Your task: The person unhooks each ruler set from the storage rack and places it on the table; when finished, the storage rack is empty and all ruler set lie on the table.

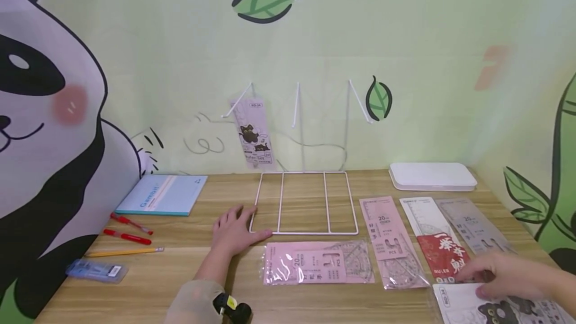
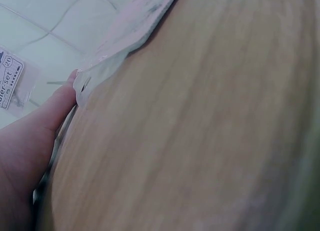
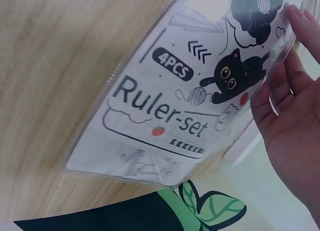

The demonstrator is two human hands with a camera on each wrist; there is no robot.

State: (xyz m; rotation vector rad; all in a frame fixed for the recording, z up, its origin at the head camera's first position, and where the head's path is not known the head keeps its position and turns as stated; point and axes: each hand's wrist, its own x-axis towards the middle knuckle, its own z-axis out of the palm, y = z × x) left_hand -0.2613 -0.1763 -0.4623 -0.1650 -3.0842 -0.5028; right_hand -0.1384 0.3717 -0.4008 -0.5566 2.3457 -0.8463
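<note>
On the right, my right hand [image 1: 517,274] pinches the edge of a white packaged ruler set [image 1: 459,304] with black cats printed on it. In the right wrist view the thumb lies over the edge of this ruler set [image 3: 150,106] and the fingers are behind it. My left hand [image 1: 234,231] rests with spread fingers at the left front corner of a white wire display rack [image 1: 303,233], thumb along its front bar. A purple ruler set [image 1: 256,134] hangs from the rack's left hook; the middle and right hooks hold nothing.
Pink ruler packets [image 1: 317,264] lie before the rack, with a red-and-white packet [image 1: 443,251] and a grey packet [image 1: 472,224] farther right. A white case [image 1: 432,176] stands at the back. Left are a blue notebook [image 1: 162,194], red pens [image 1: 128,237] and a pencil [image 1: 121,252].
</note>
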